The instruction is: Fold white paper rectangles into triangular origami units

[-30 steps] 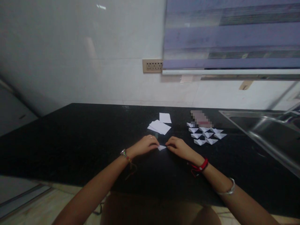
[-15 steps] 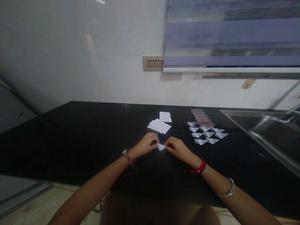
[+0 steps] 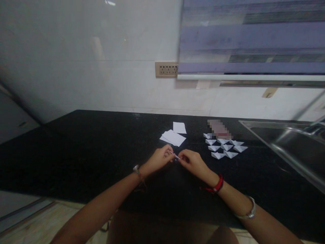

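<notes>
Between my two hands is a small folded piece of white paper, seen nearly edge-on and partly covered by fingers. My left hand pinches its left end, fingers curled. At the other end, my right hand grips it between thumb and fingertips. Just beyond my left hand lies a loose stack of white paper sheets, with one more white sheet behind it. Several folded white paper boats stand in rough rows to the right of my right hand.
The work surface is a black countertop. A blurred-out pinkish rectangle lies behind the paper boats. A steel sink is set in at the right. The tiled wall carries a socket strip and a purple striped blind.
The folded paper has turned from showing its flat triangular face to a thin edge. My left fingers have curled further round it. Both hands stay in nearly the same place.
</notes>
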Motion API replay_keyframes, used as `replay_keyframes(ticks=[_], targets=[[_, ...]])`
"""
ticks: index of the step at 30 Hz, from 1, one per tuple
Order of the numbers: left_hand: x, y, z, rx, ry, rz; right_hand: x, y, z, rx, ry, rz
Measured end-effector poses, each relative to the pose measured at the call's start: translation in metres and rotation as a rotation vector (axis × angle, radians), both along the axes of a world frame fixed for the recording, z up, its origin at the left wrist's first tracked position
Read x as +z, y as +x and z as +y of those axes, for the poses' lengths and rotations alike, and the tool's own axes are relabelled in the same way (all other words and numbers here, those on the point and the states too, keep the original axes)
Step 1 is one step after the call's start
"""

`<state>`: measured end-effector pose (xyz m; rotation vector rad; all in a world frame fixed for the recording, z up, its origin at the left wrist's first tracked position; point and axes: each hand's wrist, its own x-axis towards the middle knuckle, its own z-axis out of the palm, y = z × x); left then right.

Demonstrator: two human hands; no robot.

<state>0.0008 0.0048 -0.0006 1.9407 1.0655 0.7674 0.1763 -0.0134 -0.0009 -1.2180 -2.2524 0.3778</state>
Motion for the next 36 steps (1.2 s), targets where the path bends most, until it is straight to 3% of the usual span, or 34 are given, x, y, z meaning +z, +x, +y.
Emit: replay_keyframes(ticks=[9, 18, 30, 36], targets=[[-0.0034, -0.0018, 0.0015, -0.045, -0.014, -0.054, -0.0015, 0.0004, 0.0, 0.018, -0.078, 0.052], [-0.0034, -0.0003, 0.0015, -0.02, 0.06, 0.023, -0.0048, 0.002, 0.003, -0.021, -0.155, 0.113], [-0.0005, 0.0018, -0.0018, -0.023, 0.155, 0.056, -0.0006, -0.0012, -0.001, -0.027, -0.062, 0.131], [-0.0043, 0.0051, -0.0025, 0.057, 0.156, 0.066, 0.0014, -0.0033, -0.0017, -0.057, -0.062, 0.148]])
